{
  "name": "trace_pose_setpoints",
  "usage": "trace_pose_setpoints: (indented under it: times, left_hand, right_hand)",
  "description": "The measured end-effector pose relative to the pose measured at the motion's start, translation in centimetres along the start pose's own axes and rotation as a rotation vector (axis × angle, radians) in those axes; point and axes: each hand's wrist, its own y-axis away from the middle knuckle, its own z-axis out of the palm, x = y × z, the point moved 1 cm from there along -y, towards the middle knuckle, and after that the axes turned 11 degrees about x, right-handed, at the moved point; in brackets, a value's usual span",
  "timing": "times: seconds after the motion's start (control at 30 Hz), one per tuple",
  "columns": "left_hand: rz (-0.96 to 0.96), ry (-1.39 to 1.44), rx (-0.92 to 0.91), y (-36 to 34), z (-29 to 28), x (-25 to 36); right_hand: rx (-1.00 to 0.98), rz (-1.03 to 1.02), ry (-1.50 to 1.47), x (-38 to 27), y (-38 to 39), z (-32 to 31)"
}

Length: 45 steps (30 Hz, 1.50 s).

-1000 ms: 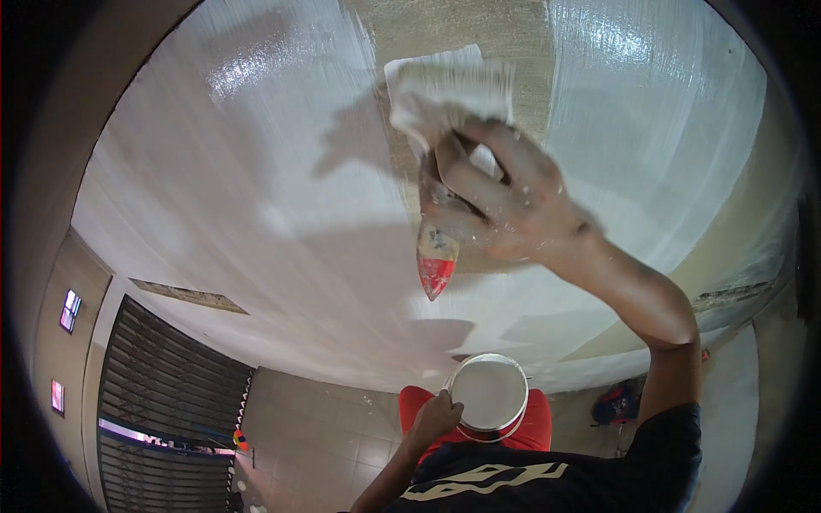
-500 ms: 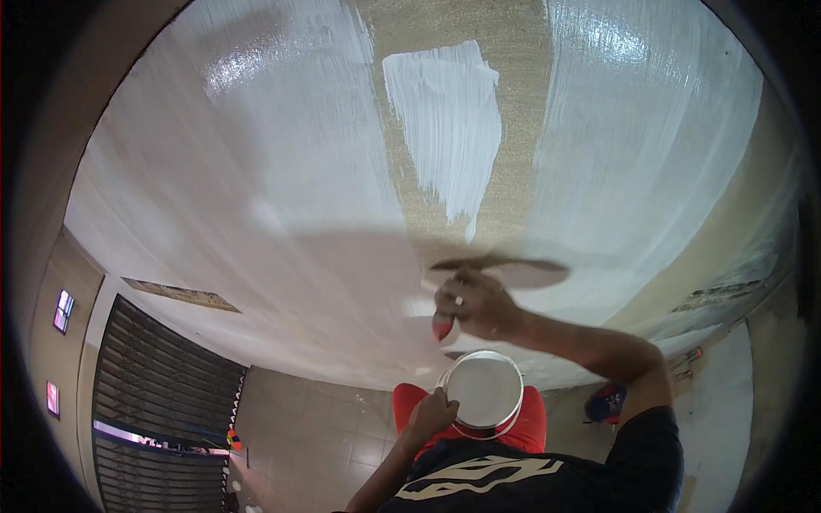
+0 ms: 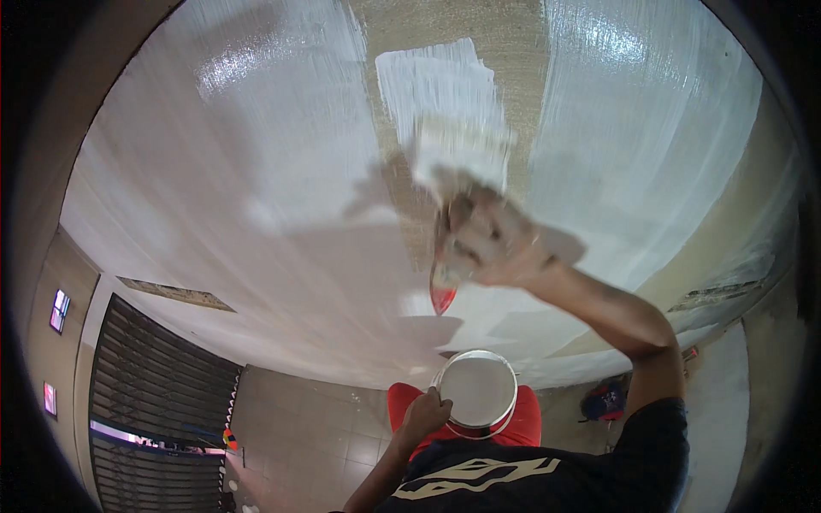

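My right hand [image 3: 494, 235] is closed round the red handle of a wide paintbrush [image 3: 462, 154], blurred by motion. The brush's pale bristles lie over the lower part of a fresh white paint patch [image 3: 436, 77] on the wall [image 3: 291, 171]. Bare tan wall shows round that patch, between broad whitened areas on both sides. Low in front of my body, my left hand [image 3: 425, 412] grips the rim of a white bucket [image 3: 481, 389]. Whitish paint fills the visible inside of the bucket.
A dark slatted folding gate [image 3: 162, 368] stands at lower left, beside a tiled floor [image 3: 299, 410]. On the floor at right lies a dark blue and red bag [image 3: 603, 400]. Rough unpainted strips [image 3: 175, 293] mark the wall low down on both sides.
My right hand has swung the paintbrush up the wall from below the white patch onto its lower part. The left hand and bucket have stayed nearly still.
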Motion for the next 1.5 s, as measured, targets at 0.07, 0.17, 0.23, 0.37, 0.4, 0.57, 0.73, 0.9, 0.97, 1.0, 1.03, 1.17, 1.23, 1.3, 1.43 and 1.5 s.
trace_pose_setpoints:
  times: [0.07, 0.17, 0.23, 0.37, 0.4, 0.57, 0.73, 0.9, 0.97, 1.0, 1.03, 1.17, 1.23, 1.3, 1.43, 1.5]
  left_hand:
    - [-0.002, -0.005, 0.017, 0.2, -0.1, -0.2]
    - [0.008, -0.001, 0.018, 0.5, 0.0, -0.2]
    - [0.003, 0.007, 0.021, 0.4, -0.2, -0.1]
    - [0.013, -0.011, 0.031, 0.2, 0.2, -0.4]
    - [0.027, -0.007, 0.023, 0.2, 0.4, -0.6]
    - [0.012, -0.008, 0.056, 0.3, 0.0, -0.3]
    - [0.004, 0.006, 0.06, 0.5, 0.0, -0.3]
    - [0.02, 0.007, 0.07, 0.6, 0.1, -0.3]
    - [0.014, -0.001, 0.064, 0.5, 0.2, -0.3]
    - [0.001, -0.009, 0.053, 0.6, 0.3, -0.4]
    - [0.001, -0.006, 0.053, 0.7, 0.4, -0.3]
    - [0.017, -0.011, 0.049, 0.5, 0.0, -0.3]
    - [0.017, 0.006, 0.054, 0.8, 0.1, -0.3]
    - [0.0, -0.015, 0.034, 0.6, 0.1, -0.7]
    - [0.0, -0.011, 0.04, 0.5, -0.1, -0.1]
    - [0.002, -0.015, 0.033, 0.5, 0.0, -0.2]
  right_hand:
    - [-0.07, -0.139, -0.062, -3.4, 3.3, 0.3]
    - [-0.246, 0.006, -0.224, -10.2, 9.7, 1.1]
    - [-0.337, 0.259, -0.449, -13.2, 12.4, 1.6]
    - [-0.293, 0.399, -0.62, -11.1, 9.1, 2.0]
    - [-0.257, 0.408, -0.62, -9.3, 7.1, 1.9]
    - [-0.078, 0.22, -0.322, 0.3, -3.0, 0.9]
    - [0.202, 0.013, -0.173, 1.4, -6.9, -0.1]
    - [-0.079, -0.253, 0.053, -6.1, 3.5, 1.9]
    - [-0.229, -0.089, -0.175, -11.4, 9.8, 2.8]
    - [-0.35, 0.106, -0.383, -13.7, 11.9, 2.8]
    - [-0.351, 0.104, -0.384, -14.4, 12.6, 2.6]
    - [-0.438, 0.339, -0.623, -13.1, 10.2, 2.9]
    - [-0.38, 0.423, -0.625, -9.5, 6.6, 2.9]
    - [-0.31, 0.299, -0.517, -5.5, 2.7, 3.1]
    - [-0.243, 0.186, -0.372, -0.2, -5.5, 1.3]
    - [-0.104, 0.143, -0.179, 0.6, -9.2, 0.6]
